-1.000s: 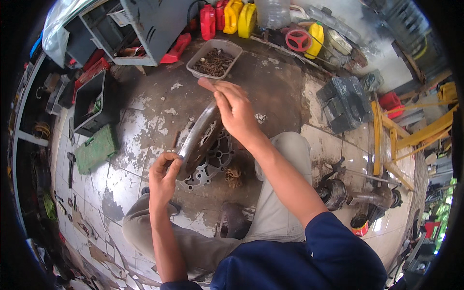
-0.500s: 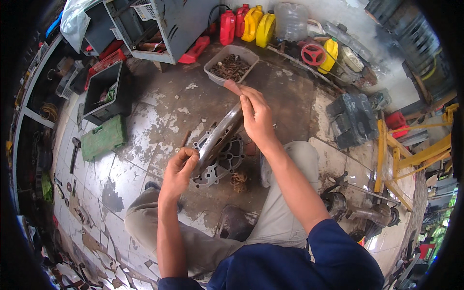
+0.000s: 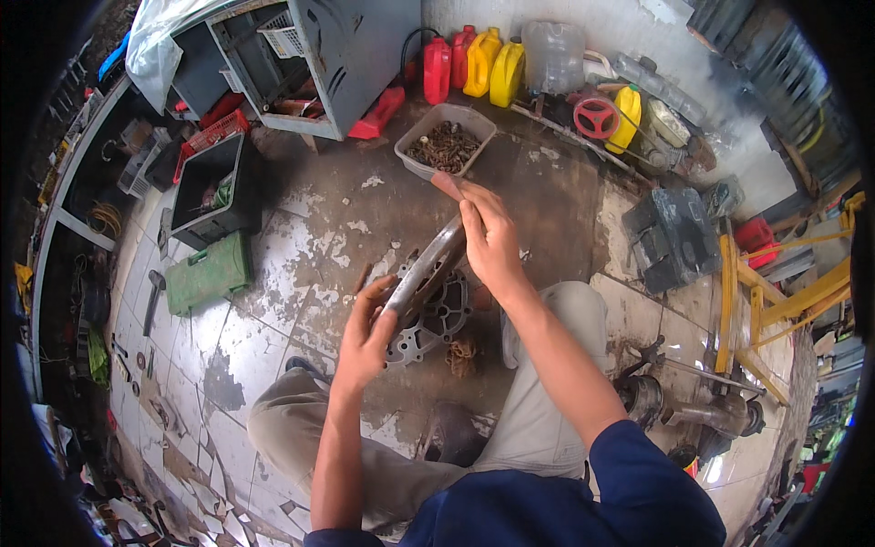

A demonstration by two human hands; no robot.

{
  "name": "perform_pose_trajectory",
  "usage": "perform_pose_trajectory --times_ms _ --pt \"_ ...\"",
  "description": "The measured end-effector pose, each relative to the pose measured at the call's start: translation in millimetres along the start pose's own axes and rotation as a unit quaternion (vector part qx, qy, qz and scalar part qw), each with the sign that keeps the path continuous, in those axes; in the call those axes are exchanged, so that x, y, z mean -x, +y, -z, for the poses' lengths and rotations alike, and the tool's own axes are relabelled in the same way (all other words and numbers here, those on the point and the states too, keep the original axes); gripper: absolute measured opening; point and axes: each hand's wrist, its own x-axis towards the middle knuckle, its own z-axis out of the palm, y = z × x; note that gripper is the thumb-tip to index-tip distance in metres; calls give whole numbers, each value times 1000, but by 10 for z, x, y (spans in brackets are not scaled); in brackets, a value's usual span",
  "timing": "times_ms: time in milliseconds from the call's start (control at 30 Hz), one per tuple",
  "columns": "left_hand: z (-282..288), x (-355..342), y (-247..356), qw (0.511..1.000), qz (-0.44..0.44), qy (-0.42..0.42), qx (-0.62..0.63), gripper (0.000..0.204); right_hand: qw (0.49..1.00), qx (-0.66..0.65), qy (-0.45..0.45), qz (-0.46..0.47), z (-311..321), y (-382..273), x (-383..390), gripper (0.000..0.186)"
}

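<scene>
My left hand (image 3: 366,333) grips the lower rim of a tilted round metal disc (image 3: 421,269), fingers curled around its edge. My right hand (image 3: 492,239) is at the disc's upper edge, closed on a thin reddish-brown piece (image 3: 446,184) that sticks up past my fingertips. Under the disc a silver metal part with cut-out openings (image 3: 454,308) lies on the floor, partly hidden. Just below that part is a brown crumpled bundle (image 3: 461,357), between my bent legs.
A tub of rusty hardware (image 3: 444,146) sits ahead, before red and yellow jugs (image 3: 478,62). At left are a black crate (image 3: 217,191), green case (image 3: 210,272) and hammer (image 3: 153,301). At right are a dark case (image 3: 673,239), yellow frame (image 3: 766,301) and large metal assembly (image 3: 693,406).
Both hands and the disc have shifted rightward, my left hand's fingers now spread a little higher along the rim. The whole view has also slid right and down.
</scene>
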Motion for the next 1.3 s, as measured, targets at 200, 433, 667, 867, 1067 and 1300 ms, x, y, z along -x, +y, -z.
perform_pose_trajectory --times_ms 200,433,667,867,1067,1300 --pt "-77 -43 -129 991 -43 7 -124 48 1000 24 -2 13 32 74 25 23" --pt "-28 -28 -101 993 -48 22 -102 43 1000 27 5 14 30 52 25 23" --pt "-74 -9 37 988 23 -2 -152 45 1000 6 11 19 8 66 34 24" --pt "-53 -30 -26 983 -23 -10 -182 46 1000 22 1 -16 41 75 69 28" --pt "-28 12 -109 962 -70 70 -255 58 1000 1 6 -17 -40 74 58 27" --pt "30 52 -71 955 27 7 -294 47 995 4 -32 -99 52 29 69 40"
